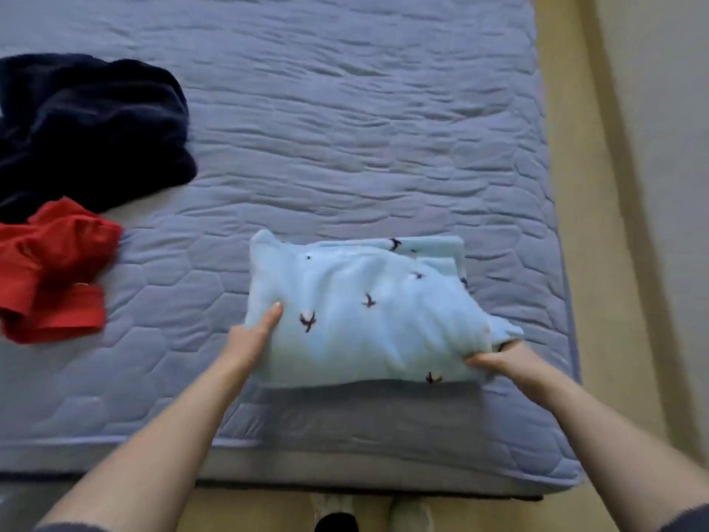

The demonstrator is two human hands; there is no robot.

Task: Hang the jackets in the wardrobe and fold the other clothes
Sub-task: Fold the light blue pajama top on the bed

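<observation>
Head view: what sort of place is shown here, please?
Probably a bedroom. A quilted mattress fills the view, a dark garment and a red garment lie loose on it, and a folded light blue garment is near its front edge.

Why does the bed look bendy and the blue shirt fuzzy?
Head view: the wide-angle lens bows the mattress edge; the folded light-blue bird-print garment looks softly blurred and casts a dark shadow below its near edge; no glare.
</observation>
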